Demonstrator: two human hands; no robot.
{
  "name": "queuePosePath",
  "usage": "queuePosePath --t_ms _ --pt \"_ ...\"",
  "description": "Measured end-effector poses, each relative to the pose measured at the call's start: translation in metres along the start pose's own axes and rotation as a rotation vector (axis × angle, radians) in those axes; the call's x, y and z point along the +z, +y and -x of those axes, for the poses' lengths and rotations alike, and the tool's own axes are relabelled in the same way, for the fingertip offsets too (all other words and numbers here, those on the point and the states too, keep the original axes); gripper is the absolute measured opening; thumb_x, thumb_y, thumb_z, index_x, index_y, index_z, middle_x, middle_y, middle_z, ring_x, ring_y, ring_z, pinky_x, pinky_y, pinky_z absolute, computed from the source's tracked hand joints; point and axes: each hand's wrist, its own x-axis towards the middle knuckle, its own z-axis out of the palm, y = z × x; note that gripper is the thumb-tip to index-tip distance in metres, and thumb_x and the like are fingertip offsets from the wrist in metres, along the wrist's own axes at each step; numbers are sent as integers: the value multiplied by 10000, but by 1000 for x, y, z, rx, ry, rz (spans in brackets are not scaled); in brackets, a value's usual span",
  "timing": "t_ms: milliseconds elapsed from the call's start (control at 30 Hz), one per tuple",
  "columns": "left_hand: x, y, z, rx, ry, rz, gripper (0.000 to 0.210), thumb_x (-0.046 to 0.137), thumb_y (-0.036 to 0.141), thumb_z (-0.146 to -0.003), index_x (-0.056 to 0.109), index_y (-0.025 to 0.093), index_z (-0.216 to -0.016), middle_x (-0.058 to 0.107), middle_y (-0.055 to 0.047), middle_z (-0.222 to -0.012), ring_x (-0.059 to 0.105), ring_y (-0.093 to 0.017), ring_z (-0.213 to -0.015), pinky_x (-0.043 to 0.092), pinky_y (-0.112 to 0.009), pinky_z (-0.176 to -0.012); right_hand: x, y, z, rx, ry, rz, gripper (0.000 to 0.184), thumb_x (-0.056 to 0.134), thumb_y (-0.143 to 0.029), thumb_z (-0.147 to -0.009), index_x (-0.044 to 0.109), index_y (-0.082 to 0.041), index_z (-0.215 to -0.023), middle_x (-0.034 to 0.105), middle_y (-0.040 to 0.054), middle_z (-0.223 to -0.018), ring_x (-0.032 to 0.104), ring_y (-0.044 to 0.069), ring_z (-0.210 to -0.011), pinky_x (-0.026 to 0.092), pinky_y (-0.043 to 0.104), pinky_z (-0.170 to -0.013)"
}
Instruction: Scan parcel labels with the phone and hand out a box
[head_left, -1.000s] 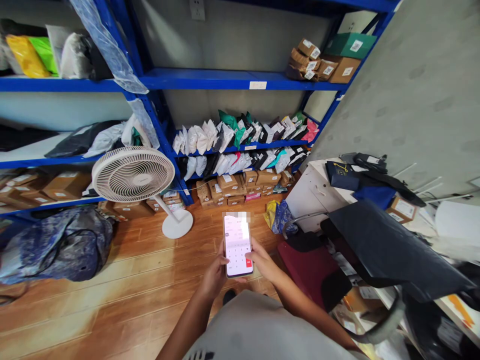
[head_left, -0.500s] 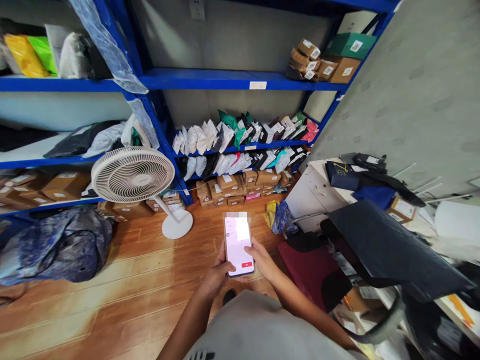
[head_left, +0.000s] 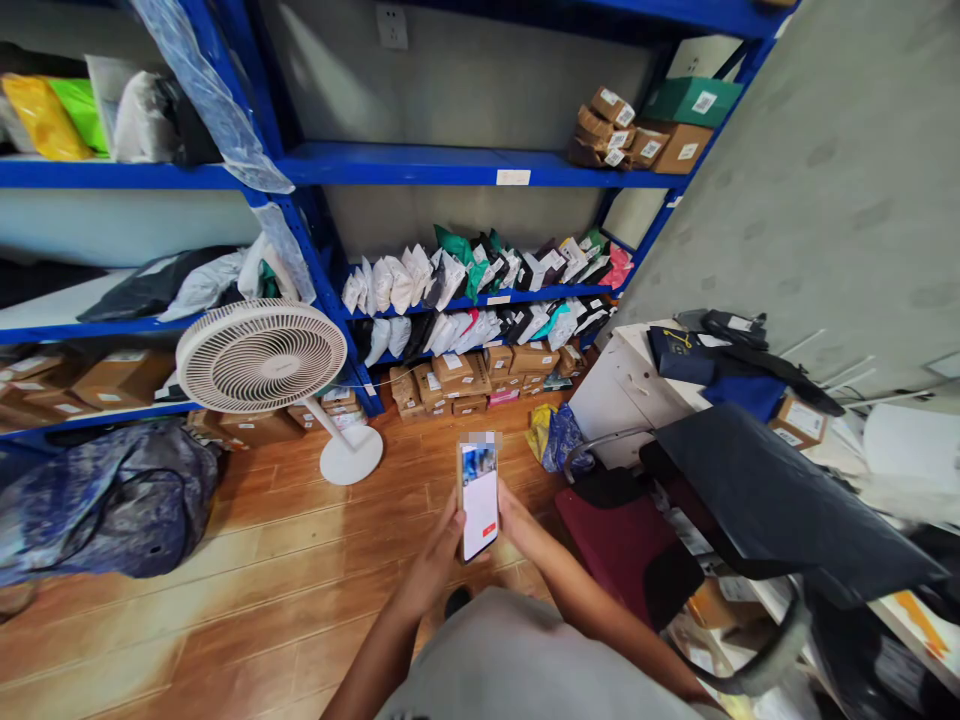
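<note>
A smartphone (head_left: 480, 505) is held upright between both hands, in front of my body and above the wooden floor. Its lit screen has a picture at the top, a pale area below and a red button near the bottom; the top edge is blurred out. My left hand (head_left: 444, 535) grips the left side, with the thumb along that edge. My right hand (head_left: 514, 515) grips the right side; its fingers are mostly hidden behind the phone.
Ahead stands a blue shelf rack (head_left: 465, 165) with bagged parcels (head_left: 401, 280) and cardboard boxes (head_left: 454, 372). A white fan (head_left: 262, 355) is at left, near a large blue bag (head_left: 112, 500). To the right are a dark red chair (head_left: 607, 540) and a cluttered white desk (head_left: 615, 385).
The phone has turned and tilted slightly, and a picture now shows on its screen. Both thumbs have moved off the screen to the phone's sides.
</note>
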Motion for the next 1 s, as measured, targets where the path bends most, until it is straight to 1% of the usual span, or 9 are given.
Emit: queuePosePath --t_ms 67,133,267,367,467,600,733,867,1000 --pt "-1 2 3 92 12 -225 541 570 359 -859 462 269 -1381 396 -37 -1494 208 -263 -1430 184 -419 -1167 5 -1 -9 8 46 -74 827 454 -899 -559 621 -230 -1014 701 93 -972 621 281 -1002 462 430 -880" --pt "-2 4 4 143 15 -377 526 550 366 -871 463 270 -1381 341 -6 -1525 105 -229 -1455 67 -383 -1189 9 0 -19 23 68 -98 837 410 -919 -556 643 -228 -965 717 92 -895 636 291 -983 479 435 -854" --pt "-5 6 -3 34 17 -290 575 462 441 -900 340 299 -1444 232 -9 -1568 188 -290 -1432 358 -477 -1088 12 8 -36 54 201 -139 623 423 -767 -738 672 -203 -828 728 65 -749 667 267 -885 494 402 -824" --pt "-9 6 -10 1 6 -221 608 461 463 -894 303 299 -1458 212 -34 -1573 268 -332 -1397 509 -477 -937 10 16 -45 73 308 -146 532 491 -677 -775 677 -179 -762 730 45 -694 676 233 -763 500 352 -773" --pt "-16 7 -17 -17 11 -184 643 480 486 -881 284 301 -1465 213 -27 -1573 260 -330 -1403 504 -466 -952 10 21 -53 85 364 -156 485 569 -635 -762 684 -165 -739 741 37 -693 667 203 -682 497 312 -726" --pt "-28 12 -29 -65 37 -164 676 492 529 -863 293 291 -1464 215 -26 -1572 290 -330 -1389 459 -472 -1011 15 21 -65 105 330 -238 607 501 -709 -753 712 -144 -829 757 68 -749 695 237 -761 510 335 -765" --pt "-39 14 -45 -138 35 -134 704 491 546 -857 253 306 -1474 211 -41 -1574 343 -348 -1358 531 -478 -915 14 24 -80 120 317 -304 599 517 -694 -754 718 -148 -898 767 68 -783 706 258 -840 514 361 -824" --pt "-46 11 -73 -188 45 -88 709 524 539 -843 267 323 -1467 178 -35 -1582 375 -339 -1342 515 -471 -935 -2 27 -98 162 307 -352 574 506 -659 -781 720 -138 -889 769 83 -791 714 268 -834 523 386 -829" --pt "-44 8 -121 -139 33 -12 715 557 530 -829 314 288 -1456 321 -76 -1532 361 -311 -1357 416 -454 -1046 -35 26 -125 149 361 -374 512 549 -620 -773 707 -154 -912 769 63 -815 710 256 -835 522 375 -828"
